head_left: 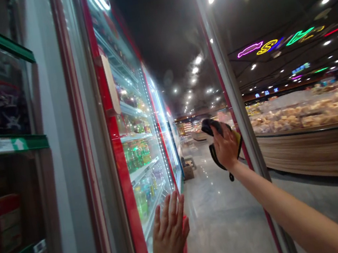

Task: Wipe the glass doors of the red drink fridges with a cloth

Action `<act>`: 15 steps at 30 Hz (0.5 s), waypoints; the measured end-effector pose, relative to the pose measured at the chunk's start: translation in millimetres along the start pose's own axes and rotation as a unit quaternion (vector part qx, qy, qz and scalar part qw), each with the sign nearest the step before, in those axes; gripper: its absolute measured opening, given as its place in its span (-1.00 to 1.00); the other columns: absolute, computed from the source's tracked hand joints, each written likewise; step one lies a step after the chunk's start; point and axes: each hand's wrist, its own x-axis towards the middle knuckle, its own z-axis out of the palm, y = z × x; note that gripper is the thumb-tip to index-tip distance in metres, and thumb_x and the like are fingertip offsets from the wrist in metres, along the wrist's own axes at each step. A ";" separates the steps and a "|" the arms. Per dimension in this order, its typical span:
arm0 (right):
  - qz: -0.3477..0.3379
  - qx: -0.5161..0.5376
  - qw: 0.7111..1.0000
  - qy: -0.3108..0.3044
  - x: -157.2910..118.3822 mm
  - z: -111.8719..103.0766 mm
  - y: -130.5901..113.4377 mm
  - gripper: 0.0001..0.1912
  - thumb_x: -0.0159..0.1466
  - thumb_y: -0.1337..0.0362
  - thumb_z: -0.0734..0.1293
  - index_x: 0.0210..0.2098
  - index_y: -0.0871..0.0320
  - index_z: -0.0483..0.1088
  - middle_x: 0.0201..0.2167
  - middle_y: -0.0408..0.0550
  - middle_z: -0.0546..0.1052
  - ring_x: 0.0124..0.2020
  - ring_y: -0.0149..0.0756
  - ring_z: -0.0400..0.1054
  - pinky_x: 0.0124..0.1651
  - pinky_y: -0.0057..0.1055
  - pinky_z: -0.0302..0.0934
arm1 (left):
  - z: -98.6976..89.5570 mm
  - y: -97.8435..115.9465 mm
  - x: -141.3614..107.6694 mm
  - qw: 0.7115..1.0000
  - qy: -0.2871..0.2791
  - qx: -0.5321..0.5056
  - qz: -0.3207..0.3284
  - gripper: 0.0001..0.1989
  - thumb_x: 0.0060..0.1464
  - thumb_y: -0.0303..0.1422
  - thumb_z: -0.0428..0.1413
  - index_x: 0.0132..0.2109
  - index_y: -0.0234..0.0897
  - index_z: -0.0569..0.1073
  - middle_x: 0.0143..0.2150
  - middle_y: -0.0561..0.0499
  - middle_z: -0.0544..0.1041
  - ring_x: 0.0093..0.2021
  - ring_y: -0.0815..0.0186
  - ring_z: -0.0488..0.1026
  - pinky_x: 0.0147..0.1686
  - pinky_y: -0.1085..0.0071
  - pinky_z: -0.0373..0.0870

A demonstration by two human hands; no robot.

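Note:
My right hand (227, 151) reaches forward, its fingers wrapped round a black and yellow hand-held scrubber (210, 127) with a small dark loop hanging below. The scrubber is at or close to the glass, beside a grey and red door frame (228, 73). Whether it touches the pane I cannot tell. Lower and to the left, my left hand (170, 232) is open, fingers stretched upward and palm facing away. It appears in front of a red-framed drinks cooler (118, 152); contact with the glass cannot be made out.
Shelves with green price rails (32, 143) hold packaged goods close on the left. A pale handle (110, 84) sits on the cooler's red frame. Grey floor (217, 222) runs ahead. A curved wood-panelled display (319, 153) piled with goods stands at right, beneath neon signs (267, 46).

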 end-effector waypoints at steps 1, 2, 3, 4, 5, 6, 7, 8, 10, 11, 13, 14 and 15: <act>-0.015 -0.001 1.000 -0.014 -11.9 -1.3 -1.6 -0.50 0.39 0.38 0.16 0.29 0.07 0.33 0.34 0.15 0.31 0.40 -0.01 0.10 0.32 0.02 0.12 | 0.5 -0.1 0.2 1.000 -0.001 -0.001 0.001 -0.36 0.30 -0.23 0.03 0.45 -0.26 0.11 0.43 -0.07 0.24 0.49 0.17 -0.04 0.50 0.11 -0.23; -0.046 0.005 0.998 -0.035 -19.0 -2.0 -4.3 -0.48 0.38 0.40 0.17 0.29 0.03 0.33 0.34 0.09 0.30 0.41 -0.05 0.08 0.35 0.00 0.09 | 1.1 -0.4 0.4 1.000 -0.001 -0.001 0.002 -0.36 0.31 -0.22 0.03 0.45 -0.26 0.11 0.43 -0.07 0.24 0.49 0.17 -0.03 0.50 0.11 -0.23; -0.076 0.015 0.996 -0.055 -20.0 -2.0 -6.7 -0.46 0.36 0.43 0.17 0.29 -0.02 0.34 0.35 0.03 0.30 0.42 -0.09 0.07 0.37 -0.04 0.07 | 1.7 -0.7 0.6 1.000 0.000 0.000 0.002 -0.36 0.31 -0.21 0.03 0.45 -0.26 0.11 0.43 -0.07 0.24 0.49 0.16 -0.03 0.49 0.11 -0.23; -0.099 0.024 0.992 -0.071 -15.1 -0.9 -7.4 -0.45 0.35 0.44 0.18 0.28 -0.05 0.35 0.36 -0.02 0.30 0.42 -0.13 0.06 0.38 -0.07 0.06 | 2.3 -1.1 0.7 1.000 0.002 0.001 0.002 -0.36 0.31 -0.20 0.03 0.45 -0.25 0.12 0.43 -0.06 0.24 0.49 0.16 -0.02 0.49 0.11 -0.22; -0.107 0.031 0.991 -0.077 -5.2 1.0 -5.6 -0.44 0.34 0.45 0.18 0.27 -0.07 0.36 0.36 -0.05 0.30 0.42 -0.15 0.06 0.38 -0.11 0.06 | 2.8 -1.4 0.8 1.000 0.002 0.001 0.002 -0.37 0.32 -0.20 0.03 0.45 -0.25 0.12 0.43 -0.06 0.23 0.49 0.16 -0.01 0.49 0.11 -0.21; -0.097 0.033 0.992 -0.073 7.5 3.8 -1.2 -0.45 0.34 0.44 0.18 0.26 -0.06 0.37 0.35 -0.04 0.31 0.41 -0.17 0.07 0.38 -0.14 0.07 | 3.2 -1.7 0.9 1.000 0.002 0.000 0.002 -0.37 0.32 -0.21 0.03 0.45 -0.25 0.12 0.43 -0.07 0.23 0.49 0.16 -0.01 0.49 0.11 -0.21; -0.074 0.030 0.995 -0.064 20.5 7.1 5.4 -0.46 0.35 0.43 0.17 0.26 -0.04 0.37 0.34 -0.01 0.32 0.41 -0.16 0.08 0.37 -0.15 0.09 | 3.5 -2.0 1.0 1.000 0.000 -0.002 0.004 -0.37 0.32 -0.21 0.03 0.44 -0.26 0.12 0.44 -0.07 0.22 0.49 0.16 -0.01 0.49 0.10 -0.20; -0.045 0.026 0.997 -0.052 31.3 10.6 13.5 -0.48 0.37 0.41 0.16 0.27 -0.02 0.37 0.33 0.02 0.33 0.40 -0.14 0.10 0.35 -0.14 0.11 | 3.6 -2.1 1.2 1.000 -0.003 -0.006 0.005 -0.37 0.32 -0.22 0.03 0.45 -0.26 0.12 0.44 -0.08 0.21 0.49 0.16 -0.02 0.49 0.10 -0.21; 0.017 0.017 0.999 -0.023 38.5 16.4 29.6 -0.51 0.40 0.36 0.13 0.28 0.03 0.36 0.30 0.09 0.36 0.37 -0.10 0.14 0.32 -0.09 0.15 | 3.5 -2.1 1.8 1.000 -0.009 -0.011 0.008 -0.37 0.33 -0.23 0.02 0.45 -0.28 0.10 0.45 -0.09 0.19 0.50 0.16 -0.05 0.49 0.09 -0.23; 0.046 0.014 0.999 -0.004 33.5 18.3 35.9 -0.51 0.41 0.33 0.12 0.28 0.03 0.35 0.28 0.12 0.38 0.34 -0.07 0.18 0.29 -0.05 0.17 | 3.3 -1.9 2.3 1.000 -0.011 -0.011 0.008 -0.37 0.33 -0.23 0.01 0.45 -0.28 0.09 0.45 -0.09 0.18 0.50 0.17 -0.06 0.49 0.09 -0.24; 0.086 0.014 0.996 0.035 11.2 19.7 43.1 -0.52 0.42 0.29 0.12 0.27 0.04 0.36 0.25 0.17 0.40 0.30 -0.03 0.23 0.25 0.03 0.20 | 2.6 -1.7 3.6 1.000 -0.013 -0.011 0.006 -0.37 0.34 -0.23 0.00 0.46 -0.27 0.07 0.47 -0.09 0.15 0.50 0.17 -0.08 0.49 0.10 -0.25; 0.097 0.016 0.994 0.052 -1.7 19.6 44.6 -0.53 0.42 0.29 0.11 0.26 0.05 0.37 0.23 0.18 0.41 0.28 -0.01 0.25 0.24 0.06 0.21 | 2.3 -1.6 4.4 1.000 -0.013 -0.011 0.006 -0.37 0.34 -0.23 -0.01 0.46 -0.26 0.06 0.47 -0.08 0.13 0.51 0.18 -0.08 0.49 0.10 -0.25; 0.099 0.020 0.993 0.063 -12.2 19.4 45.4 -0.53 0.42 0.29 0.11 0.25 0.06 0.39 0.21 0.19 0.42 0.26 0.00 0.27 0.22 0.06 0.22 | 2.0 -1.6 5.1 1.000 -0.013 -0.012 0.007 -0.36 0.34 -0.23 -0.01 0.47 -0.25 0.05 0.48 -0.07 0.12 0.51 0.18 -0.08 0.49 0.11 -0.25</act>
